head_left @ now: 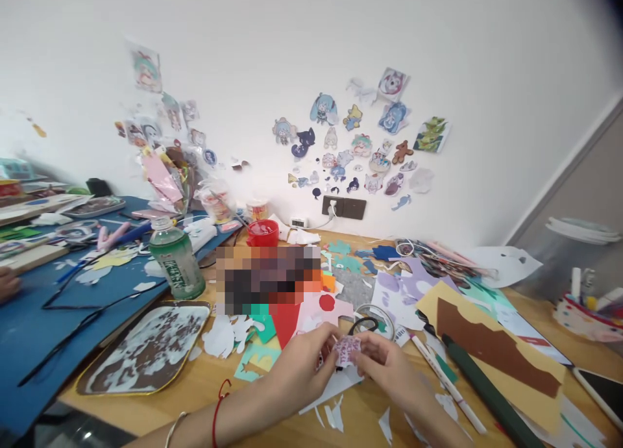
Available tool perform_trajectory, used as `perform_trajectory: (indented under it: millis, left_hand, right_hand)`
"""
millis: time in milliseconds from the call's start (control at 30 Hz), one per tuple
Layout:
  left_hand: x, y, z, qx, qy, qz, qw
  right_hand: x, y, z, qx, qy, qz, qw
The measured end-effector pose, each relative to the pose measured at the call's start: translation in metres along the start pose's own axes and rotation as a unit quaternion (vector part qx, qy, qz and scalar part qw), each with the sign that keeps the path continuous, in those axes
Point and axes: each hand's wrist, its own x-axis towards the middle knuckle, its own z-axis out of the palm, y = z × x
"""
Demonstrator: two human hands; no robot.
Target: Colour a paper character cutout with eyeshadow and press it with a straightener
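A small paper cutout with purplish print (pixel 347 352) is pinched between my two hands, low in the middle of the head view. My left hand (pixel 307 354) grips its left edge, fingers closed. On its right edge, the thumb and fingers of my right hand (pixel 387 365) are closed too. Just beyond the fingertips are a clear ring like a tape roll (pixel 382 321) and a black curved loop whose kind I cannot make out. White paper scraps (pixel 335 414) lie below my hands. A capped pen with a white barrel (pixel 448 386) is right of my right hand.
A green bottle (pixel 176 260) stands behind a smeared tray (pixel 146 350) at left. Coloured paper, a red cup (pixel 263 232) and a dark green stick-like tool (pixel 487 389) crowd the table. Another person's hand (pixel 8 284) shows at the left edge. Cutouts cover the wall.
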Motion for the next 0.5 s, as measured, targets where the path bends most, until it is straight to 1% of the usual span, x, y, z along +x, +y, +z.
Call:
perform_trajectory:
  millis: [100, 267, 367, 500]
  left_hand:
    - [0.005, 0.001, 0.001, -0.032, -0.007, -0.006, 0.999]
    - [0.029, -0.001, 0.01, -0.133, -0.045, -0.019, 0.99]
    - [0.042, -0.007, 0.019, -0.2, -0.068, -0.025, 0.977]
    - [0.047, -0.021, 0.029, -0.258, -0.065, -0.039, 0.963]
  right_hand:
    - [0.0, -0.001, -0.002, 0.001, 0.012, -0.011, 1.0]
    - [0.003, 0.0, -0.008, 0.006, 0.047, -0.027, 0.999]
    - [0.007, 0.002, -0.013, 0.012, 0.072, -0.032, 0.997]
    - [0.011, 0.004, -0.02, 0.018, 0.097, -0.024, 0.995]
